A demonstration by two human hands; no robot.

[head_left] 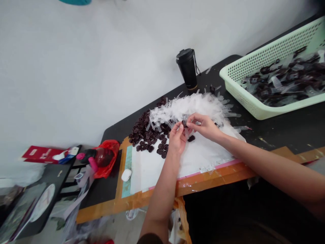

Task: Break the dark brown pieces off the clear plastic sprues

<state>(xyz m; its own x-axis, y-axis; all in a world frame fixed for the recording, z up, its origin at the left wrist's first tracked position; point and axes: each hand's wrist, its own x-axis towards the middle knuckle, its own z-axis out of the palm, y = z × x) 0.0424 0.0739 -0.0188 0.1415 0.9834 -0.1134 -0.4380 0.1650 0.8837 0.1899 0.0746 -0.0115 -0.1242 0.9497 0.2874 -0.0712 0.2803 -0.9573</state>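
My left hand (177, 137) and my right hand (204, 125) meet over a white sheet (152, 166) on the black table. Together they pinch a small clear plastic sleeve with a dark piece (185, 122) at it. To the left of the hands lies a heap of small dark flat pieces (147, 134). Behind the hands is a curved pile of clear plastic sleeves (195, 103). One dark piece (191, 138) lies loose on the sheet just below my right hand.
A pale green basket (243, 93) with filled sleeves stands at the right. A black tumbler (188, 67) is by the wall. A white earbud case (126, 175), a red bag with a bottle (103, 157) and a red box (38, 153) lie left.
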